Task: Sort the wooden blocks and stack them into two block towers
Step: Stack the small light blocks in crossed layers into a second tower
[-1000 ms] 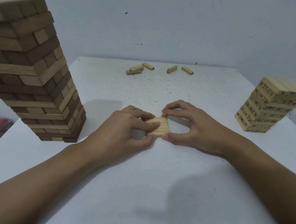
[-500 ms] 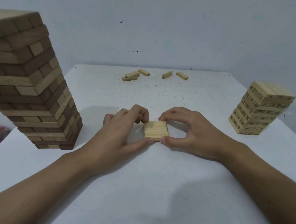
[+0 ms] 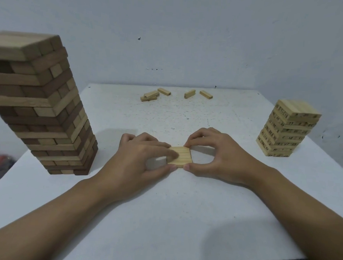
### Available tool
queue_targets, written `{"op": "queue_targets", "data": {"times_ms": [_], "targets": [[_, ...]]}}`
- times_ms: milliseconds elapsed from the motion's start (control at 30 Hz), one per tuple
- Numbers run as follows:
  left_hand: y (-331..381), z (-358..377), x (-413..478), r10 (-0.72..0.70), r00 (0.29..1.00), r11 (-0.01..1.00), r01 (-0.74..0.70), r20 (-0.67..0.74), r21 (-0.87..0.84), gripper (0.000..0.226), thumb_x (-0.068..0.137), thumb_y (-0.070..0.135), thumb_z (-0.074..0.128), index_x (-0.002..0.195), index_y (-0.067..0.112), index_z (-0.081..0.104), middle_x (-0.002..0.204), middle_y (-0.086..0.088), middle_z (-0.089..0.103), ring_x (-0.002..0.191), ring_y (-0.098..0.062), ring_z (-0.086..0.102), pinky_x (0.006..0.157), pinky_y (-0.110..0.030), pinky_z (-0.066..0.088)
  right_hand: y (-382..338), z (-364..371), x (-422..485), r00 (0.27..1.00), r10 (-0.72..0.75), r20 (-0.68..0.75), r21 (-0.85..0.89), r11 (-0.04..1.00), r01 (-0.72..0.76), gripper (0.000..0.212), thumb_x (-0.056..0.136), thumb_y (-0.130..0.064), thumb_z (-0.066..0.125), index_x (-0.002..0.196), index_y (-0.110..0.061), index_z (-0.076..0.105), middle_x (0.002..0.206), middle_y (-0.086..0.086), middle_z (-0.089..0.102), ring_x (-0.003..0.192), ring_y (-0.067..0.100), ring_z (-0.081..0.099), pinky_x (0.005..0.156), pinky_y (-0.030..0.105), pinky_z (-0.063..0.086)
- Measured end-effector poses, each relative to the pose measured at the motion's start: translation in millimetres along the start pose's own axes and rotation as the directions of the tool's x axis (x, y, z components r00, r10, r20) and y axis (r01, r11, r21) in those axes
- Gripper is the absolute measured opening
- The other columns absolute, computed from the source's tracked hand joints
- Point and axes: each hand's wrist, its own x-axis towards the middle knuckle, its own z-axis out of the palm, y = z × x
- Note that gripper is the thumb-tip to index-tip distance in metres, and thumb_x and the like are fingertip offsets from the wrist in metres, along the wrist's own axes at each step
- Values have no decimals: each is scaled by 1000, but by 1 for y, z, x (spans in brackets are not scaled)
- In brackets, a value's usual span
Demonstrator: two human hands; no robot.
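While both towers already stand, the sorting looks nearly done: a tall tower of brown and tan wooden blocks [image 3: 40, 111] rises at the left of the white table [image 3: 181, 220], and a shorter tower of pale numbered blocks [image 3: 288, 129] stands at its right. Mid-table, the left hand [image 3: 143, 158] and right hand [image 3: 219, 154] each pinch a flat square layer of pale wooden blocks [image 3: 182, 157]. Five loose pale blocks [image 3: 154, 94] near the far edge are not yet stacked.
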Motion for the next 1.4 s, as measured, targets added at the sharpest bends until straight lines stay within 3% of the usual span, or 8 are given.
{"op": "queue_targets", "data": {"times_ms": [133, 433, 633, 833, 1033, 1233, 1400], "targets": [[-2, 1, 0, -29, 999, 999, 30, 21, -44, 39, 88, 67, 50, 115, 50, 73, 129, 20, 67, 119, 1, 51, 103, -46, 32, 0, -1, 0, 999, 35, -10, 37, 999, -34, 40, 72, -50, 89, 108, -34, 77, 113, -24, 64, 117, 1, 54, 100, 30, 46], [-3, 3, -1, -44, 997, 999, 43, 61, 9, 41, 90, 69, 42, 119, 56, 68, 137, 20, 62, 123, 5, 44, 103, -40, 28, 0, -1, 0, 998, 57, -5, 73, 996, -57, 44, 69, -52, 90, 108, -34, 77, 113, -26, 63, 117, 0, 55, 101, 29, 46], [-4, 4, 0, -74, 996, 992, 78, 42, -103, 39, 86, 69, 48, 116, 56, 69, 134, 18, 65, 122, 4, 47, 104, -54, 39, -1, 0, 0, 999, 40, -13, 69, 997, -39, 44, 69, -50, 90, 107, -32, 78, 113, -23, 65, 118, 1, 56, 102, 30, 45], [-5, 6, 1, -98, 994, 985, 104, 47, -139, 34, 84, 69, 50, 112, 61, 66, 132, 19, 65, 122, 0, 48, 104, -53, 41, -1, 0, 0, 999, 46, -15, 66, 997, -45, 44, 68, -51, 89, 107, -33, 78, 113, -25, 65, 117, 0, 56, 102, 32, 46], [-3, 5, 0, -99, 993, 992, 103, 59, -70, 41, 85, 70, 44, 117, 57, 68, 135, 21, 63, 121, 3, 46, 105, -53, 36, -2, 0, -1, 998, 52, -18, 62, 997, -51, 46, 67, -52, 89, 107, -33, 78, 113, -25, 65, 116, -1, 56, 101, 31, 46], [0, 6, -1, -92, 991, 995, 88, 98, 38, 47, 88, 71, 34, 120, 59, 66, 142, 20, 59, 120, 3, 41, 96, -38, 23, -2, 0, 0, 999, 48, -17, 68, 997, -47, 46, 66, -53, 90, 106, -33, 78, 112, -26, 66, 116, 0, 57, 101, 30, 46], [2, 4, -1, -91, 989, 994, 82, 121, 78, 51, 89, 70, 30, 123, 57, 65, 145, 18, 57, 123, -2, 41, 96, -40, 23, -1, -1, 0, 999, 40, -15, 68, 997, -39, 51, 63, -58, 87, 106, -32, 79, 113, -25, 66, 117, -1, 57, 102, 28, 45]]}}
